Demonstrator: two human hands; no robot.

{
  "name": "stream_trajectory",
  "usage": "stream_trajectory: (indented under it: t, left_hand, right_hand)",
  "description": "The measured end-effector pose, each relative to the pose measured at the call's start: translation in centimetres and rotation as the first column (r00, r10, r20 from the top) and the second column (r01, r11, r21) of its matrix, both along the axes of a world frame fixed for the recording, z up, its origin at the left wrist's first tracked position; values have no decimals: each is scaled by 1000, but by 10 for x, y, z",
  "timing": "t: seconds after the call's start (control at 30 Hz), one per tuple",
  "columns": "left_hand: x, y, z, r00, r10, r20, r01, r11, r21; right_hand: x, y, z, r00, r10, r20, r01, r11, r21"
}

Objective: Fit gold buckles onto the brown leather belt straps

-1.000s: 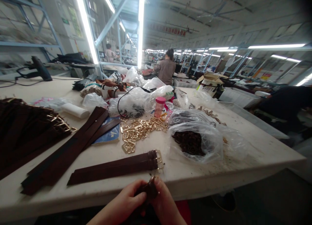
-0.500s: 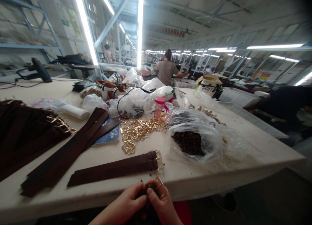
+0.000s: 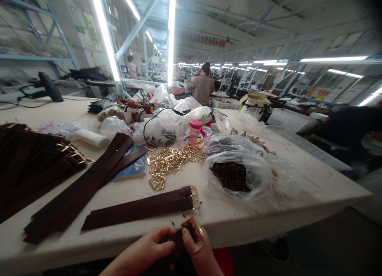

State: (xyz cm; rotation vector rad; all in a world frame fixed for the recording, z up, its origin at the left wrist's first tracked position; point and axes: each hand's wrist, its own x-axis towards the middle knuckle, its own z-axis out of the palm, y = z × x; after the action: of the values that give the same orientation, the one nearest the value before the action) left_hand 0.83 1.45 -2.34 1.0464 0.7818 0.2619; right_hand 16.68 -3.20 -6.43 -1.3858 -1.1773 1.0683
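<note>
At the far left of the white-topped worktable (image 3: 262,196) lies a dense stack of dark brown leather belts with gold buckles (image 3: 36,164). Just right of it, two long, loose dark brown leather straps (image 3: 77,188) cross the table, partly over a blue booklet (image 3: 131,164). The left hand (image 3: 143,248) and right hand (image 3: 198,250) are together just off the near table edge, both sets of fingers closed and gripping a dark brown leather strap (image 3: 180,240) (its lower length drops out of view) with a gold rectangular buckle (image 3: 197,226) at its top, beside the right thumb. Beyond them lie a finished brown belt (image 3: 137,202), a heap of gold rectangular buckles (image 3: 167,162) and, further right, a clear plastic bag of dark brown pieces (image 3: 235,174).
</note>
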Motion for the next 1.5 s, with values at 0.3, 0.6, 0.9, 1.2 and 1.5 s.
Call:
stream_trajectory:
  t: [0.3, 0.6, 0.9, 1.2, 1.5]
  left_hand:
    - [5, 2, -13, 977, -10, 212, 10, 1000, 0]
    - [-11, 2, -12, 980, 14, 201, -13, 1000, -9]
    - [-3, -4, -12, 972, 8, 233, -10, 1000, 6]
    - [-12, -6, -8, 952, -49, -301, 123, 965, 231]
    - [5, -6, 12, 918, -98, -385, 233, 918, 321]
  right_hand:
    - [-8, -1, -18, 994, 112, 7, -112, 993, 32]
    - [-2, -1, -8, 990, 135, -38, -135, 991, 3]
    - [0, -7, -4, 971, 181, -159, -192, 980, -54]
    - [-7, -12, -7, 995, 50, -84, -47, 998, 43]
    - [-13, -15, -15, 999, -34, -15, 36, 993, 111]
